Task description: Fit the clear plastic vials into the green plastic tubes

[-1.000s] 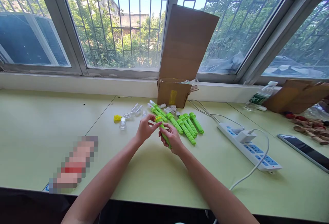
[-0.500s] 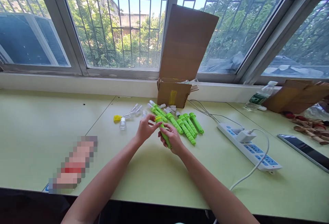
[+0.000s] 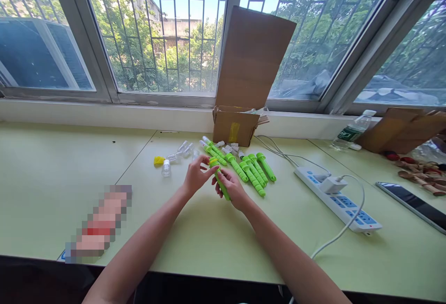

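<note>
"With the clock centred on the held tube [image 3: 223, 189], what is carried by the tabletop [image 3: 195, 234]?"

"A box [image 3: 222, 129] is placed between twelve and one, its flap [image 3: 256, 57] raised. A power strip [image 3: 340, 203] is laid toward three."

"And each grip?"

"The tube's lower body is grasped in the right grip [image 3: 234, 190]; its yellow-topped end, pointed toward eleven, is pinched by the left grip [image 3: 197, 176]."

"What else is seen?"

"Other green tubes [image 3: 252, 180] are scattered from eleven to three. Clear caps [image 3: 166, 169] are strewn around ten, and a yellow piece [image 3: 159, 161] is found between nine and ten."
</note>
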Demonstrator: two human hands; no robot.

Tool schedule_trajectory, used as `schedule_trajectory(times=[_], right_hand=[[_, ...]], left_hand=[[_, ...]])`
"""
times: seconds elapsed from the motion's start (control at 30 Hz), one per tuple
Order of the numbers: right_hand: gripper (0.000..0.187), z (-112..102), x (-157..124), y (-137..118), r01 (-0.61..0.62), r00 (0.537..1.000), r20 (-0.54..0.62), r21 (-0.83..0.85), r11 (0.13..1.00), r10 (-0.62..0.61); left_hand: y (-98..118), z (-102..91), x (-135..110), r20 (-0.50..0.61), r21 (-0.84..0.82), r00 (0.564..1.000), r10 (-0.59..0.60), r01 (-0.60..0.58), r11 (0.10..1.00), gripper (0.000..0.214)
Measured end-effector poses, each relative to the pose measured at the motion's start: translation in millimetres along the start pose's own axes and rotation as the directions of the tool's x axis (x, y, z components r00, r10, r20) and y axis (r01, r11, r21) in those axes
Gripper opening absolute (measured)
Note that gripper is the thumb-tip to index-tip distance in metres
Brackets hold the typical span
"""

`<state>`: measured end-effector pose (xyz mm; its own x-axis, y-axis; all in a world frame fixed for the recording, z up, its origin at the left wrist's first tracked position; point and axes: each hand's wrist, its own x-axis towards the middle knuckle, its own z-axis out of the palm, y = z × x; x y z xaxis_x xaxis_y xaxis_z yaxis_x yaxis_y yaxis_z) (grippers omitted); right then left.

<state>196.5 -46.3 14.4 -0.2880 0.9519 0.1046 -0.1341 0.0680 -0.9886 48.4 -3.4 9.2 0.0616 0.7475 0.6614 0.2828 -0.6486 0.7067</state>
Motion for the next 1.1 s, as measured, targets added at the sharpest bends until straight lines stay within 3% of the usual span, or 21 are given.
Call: schedule_trajectory(times=[0.57, 0.77, 0.93, 1.1], right_hand=[[0.032, -2.3, 0.7, 1.9, -0.112, 0.993, -0.01, 0.166, 0.98, 0.115], [0.03, 0.0, -1.7, 0.1, -0.097, 0.994, -0.022, 0.16, 0.982, 0.102], [0.045, 1.4, -2.7, 0.3, -0.076, 0.996, -0.045, 0.121, 0.99, 0.082], [0.039, 1.7, -0.6, 1.6, -0.044, 0.994, -0.096, 0.124, 0.991, 0.056]], left_hand=[[-2.2, 2.5, -0.8, -0.005, 0.028, 1.0, 0.01, -0.01, 1.0, 0.03], [-0.2, 2.9, -0.7, 0.009, 0.014, 1.0, -0.002, 0.002, 1.0, 0.03], [-0.3, 2.6, -0.2, 0.011, 0.015, 1.0, 0.001, -0.002, 1.0, 0.031], [-0.9, 1.6, 0.4, 0.009, 0.011, 1.0, -0.013, 0.013, 1.0, 0.031]])
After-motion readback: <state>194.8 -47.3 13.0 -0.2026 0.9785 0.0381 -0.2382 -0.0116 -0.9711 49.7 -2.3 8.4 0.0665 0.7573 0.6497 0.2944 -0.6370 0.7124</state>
